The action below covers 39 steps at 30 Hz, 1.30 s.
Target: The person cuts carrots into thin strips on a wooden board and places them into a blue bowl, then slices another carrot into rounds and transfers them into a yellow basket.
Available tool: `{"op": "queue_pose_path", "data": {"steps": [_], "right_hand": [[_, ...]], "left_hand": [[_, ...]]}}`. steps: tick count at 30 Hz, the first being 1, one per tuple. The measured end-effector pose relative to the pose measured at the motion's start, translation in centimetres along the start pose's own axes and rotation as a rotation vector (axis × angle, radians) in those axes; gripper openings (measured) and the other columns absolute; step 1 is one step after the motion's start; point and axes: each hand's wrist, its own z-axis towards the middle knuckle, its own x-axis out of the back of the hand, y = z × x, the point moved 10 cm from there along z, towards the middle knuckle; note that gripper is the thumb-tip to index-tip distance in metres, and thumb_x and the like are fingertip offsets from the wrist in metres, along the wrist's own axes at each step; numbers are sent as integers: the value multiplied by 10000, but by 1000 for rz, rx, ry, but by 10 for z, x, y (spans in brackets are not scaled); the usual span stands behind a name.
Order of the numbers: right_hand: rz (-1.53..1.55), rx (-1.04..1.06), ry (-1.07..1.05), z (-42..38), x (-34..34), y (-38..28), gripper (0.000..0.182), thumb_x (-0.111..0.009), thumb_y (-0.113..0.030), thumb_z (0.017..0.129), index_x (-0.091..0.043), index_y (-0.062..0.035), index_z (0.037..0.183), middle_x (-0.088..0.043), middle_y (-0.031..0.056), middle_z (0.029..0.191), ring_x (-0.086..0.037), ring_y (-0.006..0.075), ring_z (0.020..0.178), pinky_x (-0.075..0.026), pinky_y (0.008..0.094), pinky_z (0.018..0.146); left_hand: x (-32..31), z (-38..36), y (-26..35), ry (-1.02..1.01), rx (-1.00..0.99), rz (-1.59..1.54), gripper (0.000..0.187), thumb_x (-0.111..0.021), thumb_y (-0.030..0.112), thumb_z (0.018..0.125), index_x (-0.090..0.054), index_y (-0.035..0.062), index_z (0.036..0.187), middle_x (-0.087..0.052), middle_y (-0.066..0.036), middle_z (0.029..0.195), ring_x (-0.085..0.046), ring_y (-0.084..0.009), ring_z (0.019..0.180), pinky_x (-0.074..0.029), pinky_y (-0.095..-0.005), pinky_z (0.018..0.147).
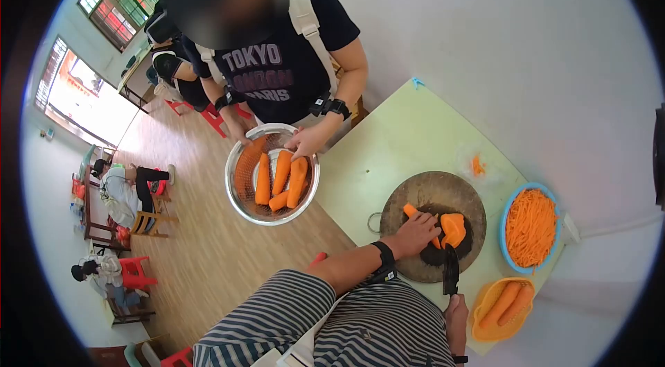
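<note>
A round wooden chopping board (395,256) lies on the pale green table. My left hand (417,234) is pressed down on a carrot (410,210), one end of which shows past my fingers. Beside it on the dark middle of the board are orange carrot slices (453,228). My right hand (456,318) grips the handle of a kitchen knife (451,271), its dark blade reaching over the board's near edge, tip close to the slices. To the right stand a blue basin of shredded carrot (530,228) and a yellow basket (478,329) with whole carrots (515,303).
Across the table corner, another person (277,69) holds a metal bowl (231,190) with several peeled carrots (280,173). Orange scraps (478,165) lie near the wall. Further off, people sit by red stools (138,273) on the wooden floor.
</note>
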Motion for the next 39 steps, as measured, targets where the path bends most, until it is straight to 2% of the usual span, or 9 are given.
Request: {"op": "queue_pose_path", "data": {"steps": [9,19,21,25,27,28,29,32,39], "right_hand": [[-1,-24,-25,0,-2,0,383,-387,-311,1079,-570,24,1061,-586,252,733,-588,416,653,-455,470,619],[-20,-16,-33,17,-6,21,387,-383,-303,1073,-567,36,1053,-586,274,758,-579,438,686,-460,479,650],[-29,-70,-54,22,-11,35,384,-379,-301,1073,-560,36,1038,-587,278,767,-581,444,694,-463,479,658],[-38,-49,-35,15,-8,23,395,-373,-309,1073,-554,37,1021,-590,289,776,-586,461,701,-463,490,658],[-83,-38,-48,15,-10,27,418,-348,-337,1089,-538,18,975,-534,184,739,-557,305,672,-443,438,626],[-70,-49,-57,14,-9,31,414,-351,-345,1088,-538,8,981,-527,169,733,-546,291,661,-435,427,614],[-55,-66,-68,14,-10,35,410,-355,-354,1087,-539,-1,988,-519,154,727,-535,276,651,-428,416,602],[-2,-127,-94,12,-11,47,397,-365,-379,1084,-540,-31,1006,-497,109,709,-501,232,620,-404,384,566],[63,-192,-126,12,-15,56,373,-390,-437,1078,-544,-99,1049,-446,5,667,-424,129,548,-349,310,481]], "left_hand": [[-3,-3,-1,7,-29,46,298,-625,124,864,-590,99,1159,-549,-180,1322,-473,-322,1279,-331,-444,1096],[-22,8,-9,-12,30,65,308,-606,119,876,-601,158,1181,-514,-189,1428,-479,-325,1258,-342,-451,1095],[-23,11,-6,-67,4,105,270,-599,127,890,-614,170,1156,-520,-194,1418,-502,-319,1205,-363,-442,1057],[-20,11,-5,-172,-32,90,236,-586,140,903,-624,176,1133,-528,-190,1408,-516,-310,1147,-393,-444,990],[-7,12,-3,-73,-29,91,225,-580,158,910,-632,181,1128,-568,-162,1301,-521,-304,1108,-411,-442,926],[-16,12,-7,-249,43,29,301,-577,199,938,-653,207,1228,-567,-163,1270,-510,-340,1184,-410,-476,952],[-10,14,-5,-249,41,37,301,-577,199,938,-653,207,1228,-567,-163,1270,-510,-340,1184,-410,-476,952],[-24,9,-6,-414,89,-13,307,-571,201,945,-653,220,1240,-571,-140,1151,-523,-323,1149,-435,-472,905],[-35,7,-7,-440,63,26,317,-590,186,930,-653,215,1240,-572,-123,1153,-534,-309,1142,-451,-441,879]]}}
